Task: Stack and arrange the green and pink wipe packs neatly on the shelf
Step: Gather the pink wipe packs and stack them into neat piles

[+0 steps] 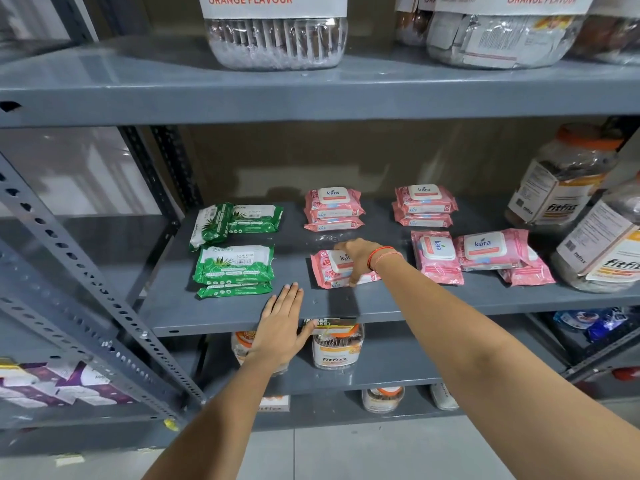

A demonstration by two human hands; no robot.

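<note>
**Right hand on a pink pack, left hand flat at the shelf edge**

The grey shelf [346,306] carries all the wipe packs. I take the front pink stack [332,270] near the middle of the shelf as the landmark. It is two packs, one on the other, with the long axis running left to right and the white flap up. The right hand [358,256] lies over its right end, fingers curled down on the front edge, thumb side behind; it grips the top pack.

Left of this stack, the front green stack [235,268] lies flat, also two packs, long axis left to right, printed face up. Behind the green stack there are two more green packs [239,220]: one flat, and one leaning on its left end, tilted, with its long axis going front to back.

Directly behind the landmark is a back pink stack [334,209], long axis left to right. To the right of that is a second back stack [424,206], the same way. Right of the landmark are loose pink packs [481,252]: one turned with its long axis front to back, the others left to right and overlapping.

The left hand [280,323] is in front of the landmark and to the left, open and flat, fingers together, palm on the front lip of the shelf, holding nothing.

Jars [568,174] stand at the right end.
</note>
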